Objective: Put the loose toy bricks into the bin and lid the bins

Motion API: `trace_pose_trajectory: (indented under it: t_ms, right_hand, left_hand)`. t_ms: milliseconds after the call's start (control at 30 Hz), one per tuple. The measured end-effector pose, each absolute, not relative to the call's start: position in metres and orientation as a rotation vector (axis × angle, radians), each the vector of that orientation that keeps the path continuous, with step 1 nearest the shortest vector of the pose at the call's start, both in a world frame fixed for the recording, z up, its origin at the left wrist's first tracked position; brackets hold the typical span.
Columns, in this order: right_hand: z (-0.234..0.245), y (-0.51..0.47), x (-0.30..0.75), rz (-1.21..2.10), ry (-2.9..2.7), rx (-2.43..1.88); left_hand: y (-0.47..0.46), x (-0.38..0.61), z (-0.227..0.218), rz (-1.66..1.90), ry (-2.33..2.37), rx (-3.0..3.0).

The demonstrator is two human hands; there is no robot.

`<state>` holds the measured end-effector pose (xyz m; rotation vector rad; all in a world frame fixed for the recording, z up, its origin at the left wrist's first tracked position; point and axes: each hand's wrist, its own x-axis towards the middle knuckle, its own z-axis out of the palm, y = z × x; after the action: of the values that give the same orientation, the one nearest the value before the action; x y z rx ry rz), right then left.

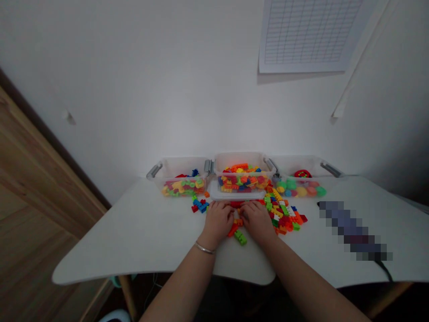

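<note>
My left hand (219, 220), with a bracelet at the wrist, and my right hand (257, 220) are close together over the white table. Fingers on both are curled inward and look closed; what they grip is mostly hidden. A red strip (236, 204) shows just behind the fingertips. Between the hands lie an orange toy building brick (238, 222) and a red-orange one (232, 230), with a green brick (240, 237) nearer me. A loose pile of coloured bricks (284, 212) spreads beside my right hand. Blue bricks (201, 205) lie left of my left hand.
Along the wall stand three clear bins: a left bin (181, 164) with coloured pieces, a middle bin (239, 157) of bricks on a white lid (219, 195), and a right bin (284, 163) with coloured balls. A blurred-out object (351, 230) with a cable lies at right.
</note>
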<state>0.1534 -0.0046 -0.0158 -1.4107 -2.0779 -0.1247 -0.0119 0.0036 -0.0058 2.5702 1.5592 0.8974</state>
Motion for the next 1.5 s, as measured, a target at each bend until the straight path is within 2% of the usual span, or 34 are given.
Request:
trace_pose_trajectory:
  t_ms: [567, 800, 1033, 1500]
  right_hand:
    - [-0.015, -0.003, 0.161, 0.014, -2.034, -1.368]
    - [0.04, 0.006, 0.183, -0.028, -1.676, -1.09]
    - [0.09, 0.038, 0.197, -0.054, -1.558, -1.171]
    - [0.086, 0.088, 0.19, -0.123, -1.754, -1.485]
  left_hand:
    - [0.006, -0.012, -0.004, 0.898, 1.601, 2.534]
    - [0.007, -0.014, -0.004, 0.89, 1.608, 2.534]
    - [0.005, -0.015, -0.001, 0.932, 1.624, 2.475]
    - [0.006, -0.014, -0.002, 0.987, 1.689, 2.485]
